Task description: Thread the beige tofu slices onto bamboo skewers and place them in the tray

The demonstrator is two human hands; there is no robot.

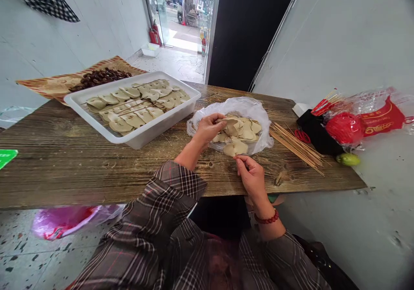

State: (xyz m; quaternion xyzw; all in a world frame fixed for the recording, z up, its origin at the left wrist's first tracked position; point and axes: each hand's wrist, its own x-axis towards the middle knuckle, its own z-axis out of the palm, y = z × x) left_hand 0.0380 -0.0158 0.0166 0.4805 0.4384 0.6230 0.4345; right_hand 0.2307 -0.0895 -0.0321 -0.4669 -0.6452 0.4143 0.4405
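Observation:
My left hand [209, 130] reaches over a clear plastic bag [263, 113] and pinches a thin, flat beige slice, kind uncertain. A loose heap of such beige slices [246, 130] lies in the opened bag. In my right hand [250, 176], near the bag's front rim, is the end of a skewer, pinched between thumb and fingers. A threaded beige slice [237, 148] hangs on that skewer; most of the stick is hidden. Bare bamboo skewers [297, 148] lie in a bundle to the right. On the left, a white plastic tub [155, 126] holds rows of skewered slices [139, 104].
Behind the tub, dark brown pieces [100, 78] rest on patterned paper [54, 85]. At the wooden table's [113, 169] right end are a black holder [318, 128], red packaging [378, 117] and a green fruit [348, 159]. A glass door [160, 10] stands beyond.

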